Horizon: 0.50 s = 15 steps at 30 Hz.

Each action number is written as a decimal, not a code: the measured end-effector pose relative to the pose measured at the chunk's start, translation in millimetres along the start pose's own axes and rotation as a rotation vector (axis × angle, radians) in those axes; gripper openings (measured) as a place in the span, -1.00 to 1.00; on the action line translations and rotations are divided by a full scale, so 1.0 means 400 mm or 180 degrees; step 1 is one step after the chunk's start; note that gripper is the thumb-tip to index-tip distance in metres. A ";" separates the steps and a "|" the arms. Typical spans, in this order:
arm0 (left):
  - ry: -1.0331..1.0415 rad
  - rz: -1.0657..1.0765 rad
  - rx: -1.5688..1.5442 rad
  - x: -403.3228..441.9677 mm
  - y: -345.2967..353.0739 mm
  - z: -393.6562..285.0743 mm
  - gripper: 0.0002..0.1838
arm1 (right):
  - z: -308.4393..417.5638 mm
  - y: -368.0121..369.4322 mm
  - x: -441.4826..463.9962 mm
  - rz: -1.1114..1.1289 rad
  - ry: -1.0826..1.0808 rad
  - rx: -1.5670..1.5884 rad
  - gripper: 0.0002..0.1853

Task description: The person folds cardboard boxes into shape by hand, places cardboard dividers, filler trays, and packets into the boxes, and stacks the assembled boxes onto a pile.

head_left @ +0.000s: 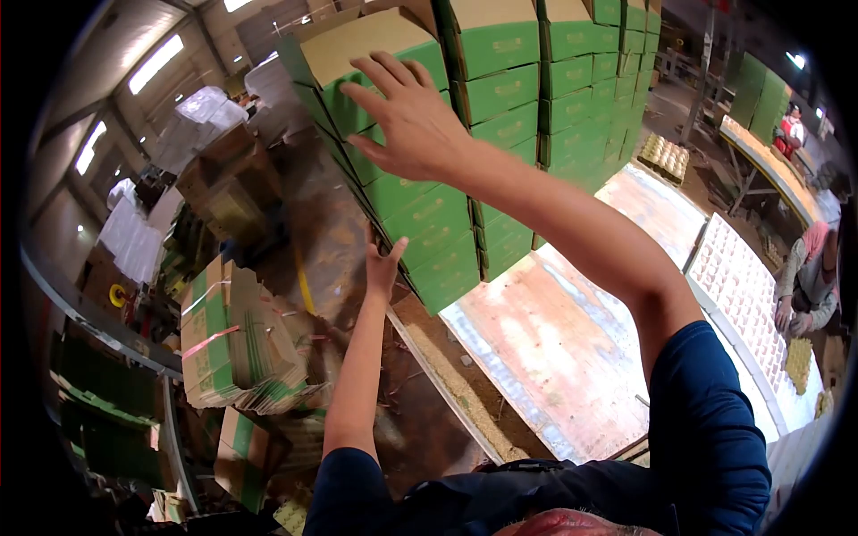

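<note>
A tall stack of green cardboard boxes (429, 228) stands in front of me, its top box (375, 40) showing a bare brown upper side. My right hand (407, 121) is raised across the front of the upper boxes, fingers spread and holding nothing. I cannot tell whether it touches the cardboard. Lower down, my left hand (382, 268) is at the left edge of the same stack, thumb stretched out and apart. Its other fingers are partly hidden along the box side. More columns of green boxes (576, 98) continue to the right.
A worn pale tabletop (545, 330) lies below the stacks. Flattened cartons (241, 344) tied in a bundle sit at left. At right, a person (809, 277) works beside a large tray of eggs (737, 286). An egg tray (664, 158) is behind the boxes.
</note>
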<state>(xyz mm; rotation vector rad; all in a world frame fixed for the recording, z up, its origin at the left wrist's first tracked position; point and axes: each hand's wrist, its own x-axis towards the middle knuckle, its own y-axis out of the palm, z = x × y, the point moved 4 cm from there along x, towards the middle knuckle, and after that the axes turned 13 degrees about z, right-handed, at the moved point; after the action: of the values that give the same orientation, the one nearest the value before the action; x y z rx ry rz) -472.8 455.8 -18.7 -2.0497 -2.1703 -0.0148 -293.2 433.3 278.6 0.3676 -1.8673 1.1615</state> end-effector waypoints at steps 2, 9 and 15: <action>0.0040 -0.0149 0.0036 0.005 0.009 0.004 -0.10 | 0.006 -0.031 -0.093 0.0170 0.0138 0.0074 -0.44; -0.0034 -0.0287 0.0879 -0.007 -0.001 -0.013 0.05 | -0.035 -0.170 -0.690 0.0830 0.1883 0.0650 -0.59; -0.0129 -0.0296 0.0837 0.036 -0.025 0.090 0.04 | 0.223 -0.492 -1.576 0.1138 0.4649 -0.0289 -0.66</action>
<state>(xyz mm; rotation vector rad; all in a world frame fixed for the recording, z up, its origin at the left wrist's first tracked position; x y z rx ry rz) -487.3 473.6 -51.5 -1.8195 -2.1565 0.2877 143.3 137.7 -128.9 -0.7483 -0.6552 1.0485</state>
